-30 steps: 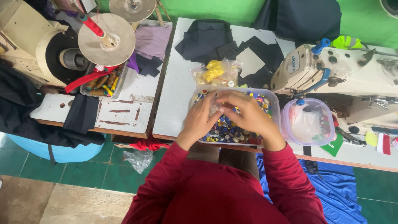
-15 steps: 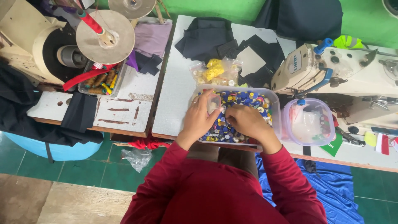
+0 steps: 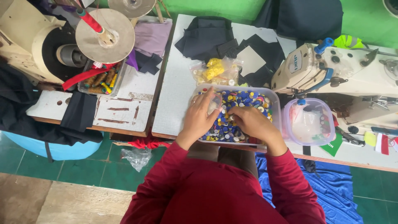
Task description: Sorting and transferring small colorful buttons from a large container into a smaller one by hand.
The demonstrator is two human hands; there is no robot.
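While both hands were sunk in the clear plastic tub of buttons (image 3: 271,97), the left hand (image 3: 202,117) was seen half-curled, fingers bent over a small clear plastic bag (image 3: 215,103) at the tub's left end. Whether the bag was actually pinched or only touched could not be told. The right hand (image 3: 251,123) was loosely curled, fingertips pressed down into the mixed blue, yellow and white buttons (image 3: 244,99) near the tub's middle; a held button could not be made out under the fingers.

Both forearms, in red sleeves (image 3: 286,174), were angled up and inward from the body, wrists resting near the tub's near rim, palms down, hands just beside each other.

The tub was set at the near edge of the white table (image 3: 176,99), its near rim about flush with that edge. A smaller lidded clear container (image 3: 306,122) was placed just beside it on the right, with a white sewing machine (image 3: 331,74) right behind that. A bag of yellow pieces (image 3: 214,70) lay just behind the tub, dark fabric pieces (image 3: 207,39) further back. Bare tabletop was left only to the tub's left, up to the gap beside the neighbouring bench with the thread-cone stand (image 3: 105,35).
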